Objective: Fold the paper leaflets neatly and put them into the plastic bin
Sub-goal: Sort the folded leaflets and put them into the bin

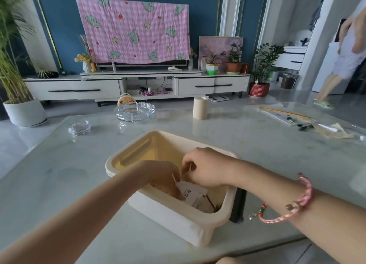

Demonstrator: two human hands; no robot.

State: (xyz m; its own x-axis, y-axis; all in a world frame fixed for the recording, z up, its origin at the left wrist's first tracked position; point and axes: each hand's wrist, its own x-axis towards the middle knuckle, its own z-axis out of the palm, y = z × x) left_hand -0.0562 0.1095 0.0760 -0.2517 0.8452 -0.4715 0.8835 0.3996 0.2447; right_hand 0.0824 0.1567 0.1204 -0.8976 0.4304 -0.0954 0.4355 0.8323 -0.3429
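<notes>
A pale, glossy tabletop [257, 145] is filling most of the view. A cream plastic bin [178, 220] is sitting on it near the front edge, with a dark cylinder [238, 206] standing just beside its right wall. Farther back, a small clear glass dish [79, 127] is resting at the left, and a ribbed glass ashtray [135, 111] and a pale wooden cylinder [200, 107] are standing near the far edge. At the far right, a clear plastic sleeve [285, 113] is lying flat with dark pens [303, 125].
</notes>
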